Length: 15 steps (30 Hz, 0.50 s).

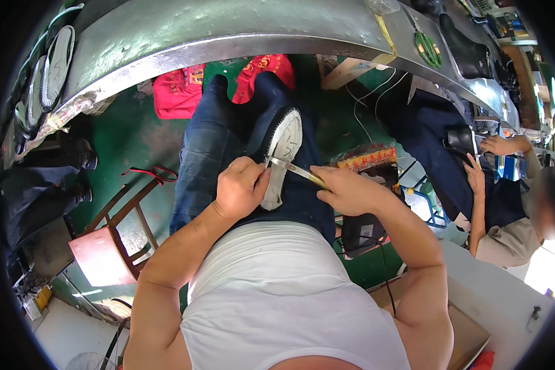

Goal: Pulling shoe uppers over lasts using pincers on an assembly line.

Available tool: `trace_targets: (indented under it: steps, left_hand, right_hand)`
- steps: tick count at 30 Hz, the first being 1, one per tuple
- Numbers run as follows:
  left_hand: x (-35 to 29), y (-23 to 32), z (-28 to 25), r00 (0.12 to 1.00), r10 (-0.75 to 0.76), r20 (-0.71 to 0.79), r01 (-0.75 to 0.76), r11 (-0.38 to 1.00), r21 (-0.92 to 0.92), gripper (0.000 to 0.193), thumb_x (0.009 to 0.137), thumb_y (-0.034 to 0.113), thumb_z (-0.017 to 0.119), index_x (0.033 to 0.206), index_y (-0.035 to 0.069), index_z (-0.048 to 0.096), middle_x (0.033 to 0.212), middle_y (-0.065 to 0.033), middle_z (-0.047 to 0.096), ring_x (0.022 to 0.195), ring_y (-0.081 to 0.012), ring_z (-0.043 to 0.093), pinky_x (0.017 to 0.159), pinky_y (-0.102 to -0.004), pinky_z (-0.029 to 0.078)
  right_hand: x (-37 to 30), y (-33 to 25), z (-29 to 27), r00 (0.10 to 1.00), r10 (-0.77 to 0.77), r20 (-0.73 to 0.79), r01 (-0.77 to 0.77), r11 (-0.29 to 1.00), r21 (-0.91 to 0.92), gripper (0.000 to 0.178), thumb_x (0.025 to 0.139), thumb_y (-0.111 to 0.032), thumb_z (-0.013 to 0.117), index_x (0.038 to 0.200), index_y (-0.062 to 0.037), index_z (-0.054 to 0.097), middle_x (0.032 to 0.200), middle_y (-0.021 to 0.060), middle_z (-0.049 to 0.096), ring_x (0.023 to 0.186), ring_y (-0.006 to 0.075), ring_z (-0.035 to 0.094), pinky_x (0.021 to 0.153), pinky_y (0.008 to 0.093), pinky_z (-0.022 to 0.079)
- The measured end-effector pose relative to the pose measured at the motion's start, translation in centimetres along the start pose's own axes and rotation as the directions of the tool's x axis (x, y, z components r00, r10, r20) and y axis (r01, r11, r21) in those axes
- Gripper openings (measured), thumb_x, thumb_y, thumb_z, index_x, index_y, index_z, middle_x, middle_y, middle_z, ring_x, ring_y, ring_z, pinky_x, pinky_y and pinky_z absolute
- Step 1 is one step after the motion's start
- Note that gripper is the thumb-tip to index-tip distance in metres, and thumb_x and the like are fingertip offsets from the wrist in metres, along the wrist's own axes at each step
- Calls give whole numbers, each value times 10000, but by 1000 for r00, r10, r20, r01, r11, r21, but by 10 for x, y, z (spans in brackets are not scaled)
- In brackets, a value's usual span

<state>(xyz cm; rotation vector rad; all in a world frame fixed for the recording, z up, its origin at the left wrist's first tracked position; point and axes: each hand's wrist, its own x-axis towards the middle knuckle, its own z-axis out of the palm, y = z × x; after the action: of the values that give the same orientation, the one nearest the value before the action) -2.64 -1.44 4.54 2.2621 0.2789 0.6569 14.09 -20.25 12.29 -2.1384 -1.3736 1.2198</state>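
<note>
A dark shoe (284,145) lies sole up across my lap, its pale bottom edged with a row of stitches or gathers and marked with dark lines. My left hand (242,187) is closed at the shoe's left side, thumb against the edge; its fingertips are partly hidden. In my right hand (350,190) is a slim, knife-like metal tool (299,171) with a yellowish handle. Its metal end lies across the shoe bottom and reaches the left edge close to my left fingers. The exact kind of tool is hard to make out.
A metal workbench (228,28) curves across the front. On it rest green-handled scissors (427,49), a black boot (464,48) and several pale-soled shoes (57,66). A wooden chair (108,250) stands left. At right, another person (505,237) handles a black shoe (459,140).
</note>
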Motion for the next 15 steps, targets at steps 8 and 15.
trace_targets:
  steps: [8, 15]
  left_hand:
    - [-8, -30, 19, 947, -307, -93, 269, 918, -292, 250, 956, 150, 600, 1135, -23, 614, 1084, -207, 644, 987, -341, 642, 860, -364, 511]
    - [0, -54, 22, 689, -432, 582, 709, 236, -665, 725, 1025, 364, 506, 1556, 11, 161, 1546, -150, 333, 1416, -238, 325, 1163, -326, 242]
  right_hand:
    - [47, -38, -55, 863, 288, 416, -187, 946, -266, 302, 919, -243, 589, 937, 58, 595, 854, 252, 650, 858, 415, 648, 761, 481, 497]
    - [49, 9, 46, 978, 186, -93, -166, 967, 192, 258, 922, -252, 620, 950, 5, 602, 807, 240, 655, 788, 443, 639, 711, 477, 498]
